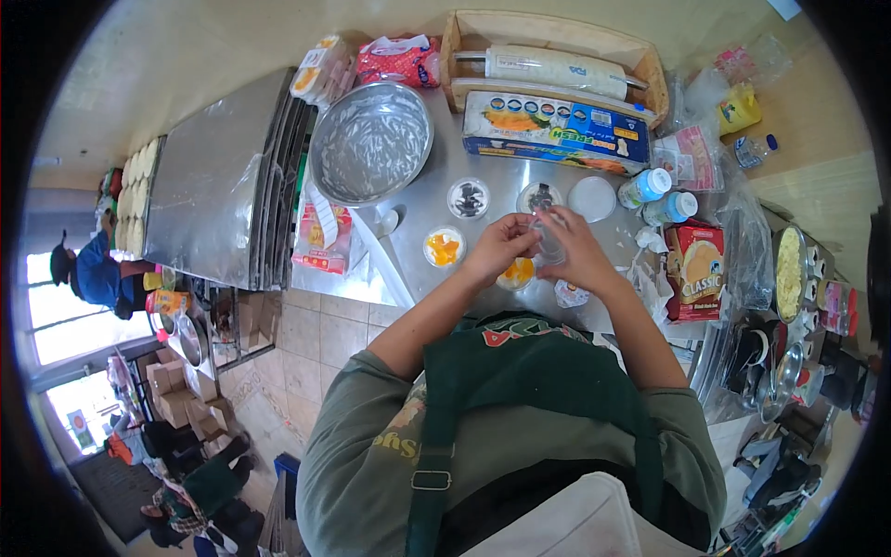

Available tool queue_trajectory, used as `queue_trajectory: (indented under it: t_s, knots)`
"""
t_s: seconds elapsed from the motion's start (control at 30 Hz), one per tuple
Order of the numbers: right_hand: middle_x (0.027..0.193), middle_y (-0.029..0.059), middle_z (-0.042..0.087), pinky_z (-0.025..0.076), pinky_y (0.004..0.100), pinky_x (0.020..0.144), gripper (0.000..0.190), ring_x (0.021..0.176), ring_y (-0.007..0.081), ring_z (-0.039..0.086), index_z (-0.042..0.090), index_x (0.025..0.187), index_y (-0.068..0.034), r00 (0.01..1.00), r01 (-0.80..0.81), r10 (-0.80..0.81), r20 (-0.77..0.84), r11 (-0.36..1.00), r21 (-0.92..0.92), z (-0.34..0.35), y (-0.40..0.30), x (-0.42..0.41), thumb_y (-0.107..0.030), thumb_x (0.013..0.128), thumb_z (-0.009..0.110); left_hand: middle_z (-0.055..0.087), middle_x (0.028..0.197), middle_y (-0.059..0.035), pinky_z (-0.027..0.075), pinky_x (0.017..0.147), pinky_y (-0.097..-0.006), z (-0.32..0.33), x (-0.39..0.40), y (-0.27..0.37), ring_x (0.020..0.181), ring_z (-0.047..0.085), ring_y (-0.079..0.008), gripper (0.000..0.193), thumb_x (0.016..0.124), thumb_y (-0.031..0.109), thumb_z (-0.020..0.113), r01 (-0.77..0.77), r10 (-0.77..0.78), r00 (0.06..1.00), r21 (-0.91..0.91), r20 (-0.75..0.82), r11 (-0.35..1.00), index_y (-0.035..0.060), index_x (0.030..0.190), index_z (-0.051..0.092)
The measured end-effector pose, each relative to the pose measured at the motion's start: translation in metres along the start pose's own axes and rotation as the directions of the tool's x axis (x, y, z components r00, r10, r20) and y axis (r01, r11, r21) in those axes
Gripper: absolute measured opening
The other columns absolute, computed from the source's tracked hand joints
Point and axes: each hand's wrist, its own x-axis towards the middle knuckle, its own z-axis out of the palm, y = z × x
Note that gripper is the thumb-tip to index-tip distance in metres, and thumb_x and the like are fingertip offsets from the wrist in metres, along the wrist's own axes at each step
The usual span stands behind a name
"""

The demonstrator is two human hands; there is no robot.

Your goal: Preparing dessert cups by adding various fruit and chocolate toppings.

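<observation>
My left hand (507, 244) and my right hand (572, 244) together hold a clear plastic lid (550, 244) by its edges, above the steel table (431, 181). Beneath them, partly covered, is a round cup with orange fruit topping (516, 274). A similar orange-topped cup (445, 247) stands to the left. Behind the hands are a cup with dark topping (468, 198) and another dark-topped cup (539, 196), its lower edge hidden by my fingers. To its right is a round, pale plastic lid or cup (592, 199).
A cream-smeared steel bowl (371, 144) stands at the back left, near a spoon (388, 221) and stacked metal trays (209, 174). A foil box (555, 132) lies behind the cups. Two capped bottles (646, 186), a red box (695, 273) and plastic bags stand right. Other people are farther left.
</observation>
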Motion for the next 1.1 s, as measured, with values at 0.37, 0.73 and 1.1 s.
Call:
queue_trajectory:
  t_s: [0.37, 0.73, 1.1]
  knots:
    - [0.069, 0.009, 0.061, 0.046, 0.0256, 0.056, 0.016, 0.059, 0.0135, 0.057, 0.059, 0.087, 0.0, 0.869, -0.429, 0.493, 0.049, 0.699, 0.573, 0.079, 0.013, -0.042, -0.009, 0.074, 0.06, 0.056, 0.082, -0.0104, 0.046, 0.061, -0.027, -0.015, -0.054, -0.045, 0.067, 0.056, -0.0168, 0.025, 0.073, 0.008, 0.061, -0.054, 0.358, 0.881, 0.685, -0.31, 0.726, 0.0015, 0.097, 0.06]
    - [0.072, 0.0126, 0.058, 0.045, 0.0291, 0.058, 0.015, 0.061, 0.021, 0.057, 0.057, 0.084, 0.001, 0.896, -0.316, 0.409, -0.172, 0.861, 0.398, 0.091, 0.008, -0.032, -0.008, 0.073, 0.059, 0.054, 0.091, -0.0146, 0.044, 0.07, -0.034, -0.016, -0.042, -0.065, 0.078, 0.054, -0.0276, 0.022, 0.077, 0.007, 0.054, -0.073, 0.51, 0.812, 0.816, -0.285, 0.573, 0.0026, 0.099, 0.057]
    - [0.077, 0.013, 0.056, 0.045, 0.0293, 0.06, 0.011, 0.064, 0.022, 0.056, 0.056, 0.085, 0.001, 0.888, -0.276, 0.415, -0.198, 0.826, 0.492, 0.104, 0.017, -0.027, -0.005, 0.076, 0.057, 0.053, 0.088, -0.0179, 0.042, 0.072, -0.0397, -0.012, -0.028, -0.074, 0.08, 0.051, -0.0335, 0.015, 0.079, 0.006, 0.049, -0.129, 0.598, 0.755, 0.834, -0.269, 0.537, 0.0011, 0.091, 0.057]
